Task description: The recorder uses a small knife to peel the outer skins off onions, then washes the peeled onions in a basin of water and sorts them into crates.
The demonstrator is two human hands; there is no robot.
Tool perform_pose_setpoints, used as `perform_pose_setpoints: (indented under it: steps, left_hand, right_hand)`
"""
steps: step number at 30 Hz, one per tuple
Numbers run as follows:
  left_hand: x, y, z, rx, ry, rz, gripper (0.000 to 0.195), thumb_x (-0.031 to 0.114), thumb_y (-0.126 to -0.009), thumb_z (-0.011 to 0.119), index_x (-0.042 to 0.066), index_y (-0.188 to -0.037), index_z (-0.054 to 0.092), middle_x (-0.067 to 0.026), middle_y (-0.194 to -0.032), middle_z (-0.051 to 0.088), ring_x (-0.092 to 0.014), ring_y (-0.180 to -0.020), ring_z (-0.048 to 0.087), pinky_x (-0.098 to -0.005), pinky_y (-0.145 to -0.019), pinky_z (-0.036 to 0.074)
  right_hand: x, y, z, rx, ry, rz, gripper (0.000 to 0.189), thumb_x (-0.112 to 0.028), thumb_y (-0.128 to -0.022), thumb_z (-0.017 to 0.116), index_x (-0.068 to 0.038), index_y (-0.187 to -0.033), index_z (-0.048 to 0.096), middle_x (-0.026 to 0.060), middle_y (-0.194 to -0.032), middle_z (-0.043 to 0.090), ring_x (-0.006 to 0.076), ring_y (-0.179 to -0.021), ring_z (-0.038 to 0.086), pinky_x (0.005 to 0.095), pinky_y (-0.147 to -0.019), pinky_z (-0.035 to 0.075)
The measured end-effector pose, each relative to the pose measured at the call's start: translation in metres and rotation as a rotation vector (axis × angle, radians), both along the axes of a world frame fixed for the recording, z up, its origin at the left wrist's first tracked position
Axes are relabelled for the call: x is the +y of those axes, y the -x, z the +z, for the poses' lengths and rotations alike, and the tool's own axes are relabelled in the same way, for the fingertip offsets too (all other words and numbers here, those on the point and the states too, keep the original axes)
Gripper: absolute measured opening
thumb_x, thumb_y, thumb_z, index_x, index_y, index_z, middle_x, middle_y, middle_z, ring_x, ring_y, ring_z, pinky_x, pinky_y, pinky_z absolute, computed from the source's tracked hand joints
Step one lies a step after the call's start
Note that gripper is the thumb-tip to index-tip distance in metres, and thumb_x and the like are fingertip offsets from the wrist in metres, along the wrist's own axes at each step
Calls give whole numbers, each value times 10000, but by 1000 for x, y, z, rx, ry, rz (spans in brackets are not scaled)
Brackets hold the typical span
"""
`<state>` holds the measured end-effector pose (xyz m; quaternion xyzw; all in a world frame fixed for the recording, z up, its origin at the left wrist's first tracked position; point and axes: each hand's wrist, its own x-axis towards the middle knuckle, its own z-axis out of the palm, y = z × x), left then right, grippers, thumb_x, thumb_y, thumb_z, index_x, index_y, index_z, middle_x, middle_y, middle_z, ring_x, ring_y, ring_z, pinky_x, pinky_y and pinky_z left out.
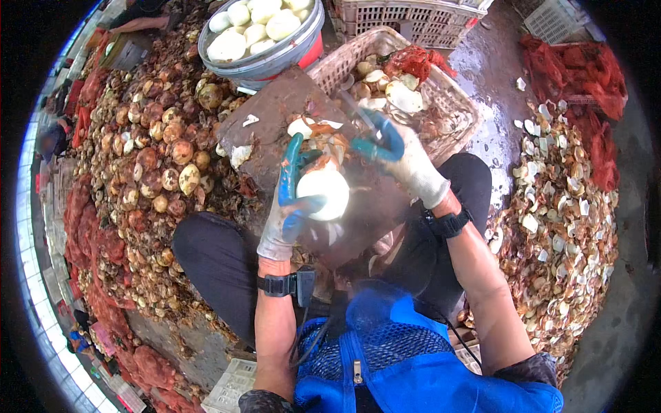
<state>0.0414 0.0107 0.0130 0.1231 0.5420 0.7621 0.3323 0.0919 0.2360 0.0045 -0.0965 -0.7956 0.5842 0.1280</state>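
In a white and blue-green coated work glove, my left hand [292, 191] holds a peeled white onion [325, 195] over a dirty board [279, 103] between my knees. Just above the onion, brown skins and a pale onion piece [299, 128] lie on the board. My right hand [400, 149], gloved alike, is raised to the right, its fingers curled around a small knife [361, 113] whose blurred blade points up and left. The knife does not touch the onion. Glare whitens the onion's face and hides its detail.
A grey bucket [258, 69] of peeled onions stands beyond the board. Beside it a plastic crate [465, 103] holds peelings and red netting. Unpeeled onions [170, 134] are heaped at left, peelings [557, 248] at right. Another person's leg [139, 25] shows at the upper left.
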Motion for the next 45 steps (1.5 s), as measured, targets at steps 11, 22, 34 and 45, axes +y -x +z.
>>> perform_pose_setpoints:
  steps: [11,22,34,45]
  left_hand:
    - [-10,-5,-7,-208,-33,-34,619,21,-759,617,-22,-1349,436,-136,-1216,590,-231,-1063,613,-332,-903,528]
    - [-3,4,9,-276,-290,84,900,57,-710,593,135,-1508,184,-170,-1347,476,-311,-1144,567,-446,-900,548]
    - [1,3,1,-293,-347,120,865,157,-717,617,93,-1495,246,-220,-1370,467,-318,-1187,540,-420,-993,474]
    - [-2,9,-6,-482,-569,137,826,188,-745,582,146,-1500,250,-224,-1446,389,-317,-1176,554,-474,-922,522]
  right_hand:
    - [-22,-2,1,-12,212,399,301,-228,-842,700,-43,-1073,647,81,-845,665,130,-748,578,307,-735,499]
    - [-11,-9,28,-277,111,108,357,-190,-870,678,-37,-1182,593,10,-917,648,52,-712,560,246,-672,496]
    - [-20,-10,9,-47,-97,223,274,-306,-813,687,-60,-920,630,159,-820,638,340,-765,609,408,-702,481]
    - [21,-3,0,-168,-425,-203,365,-307,-813,680,-84,-1098,631,174,-884,671,344,-846,659,432,-734,503]
